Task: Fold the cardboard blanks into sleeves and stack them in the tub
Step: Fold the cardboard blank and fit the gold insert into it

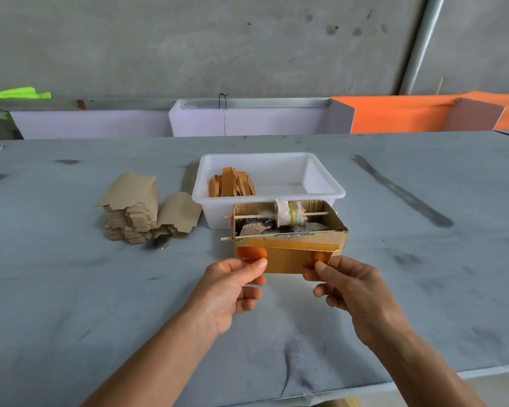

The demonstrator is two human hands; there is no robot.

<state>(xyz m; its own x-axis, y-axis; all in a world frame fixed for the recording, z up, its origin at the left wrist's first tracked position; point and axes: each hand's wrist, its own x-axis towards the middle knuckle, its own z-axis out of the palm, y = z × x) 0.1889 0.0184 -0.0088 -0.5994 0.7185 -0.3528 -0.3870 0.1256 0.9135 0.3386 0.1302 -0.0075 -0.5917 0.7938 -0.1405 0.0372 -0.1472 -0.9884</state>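
Observation:
I hold a shiny gold-orange cardboard blank (pixel 288 256) above the table, its top flap bent toward me. My left hand (pixel 232 286) pinches its left end between thumb and fingers. My right hand (pixel 350 292) pinches its right end the same way. Behind it stands a white plastic tub (pixel 321 177) with several folded orange sleeves (pixel 231 183) leaning on edge at its left side. A stack of flat brown blanks (pixel 135 212) lies on the table to the left of the tub.
An open cardboard box (pixel 340 230) with a cloth-wrapped roller on a thin stick sits between the tub and my hands. The grey table (pixel 71 289) ends near my body. White and orange panels line the far edge by a concrete wall.

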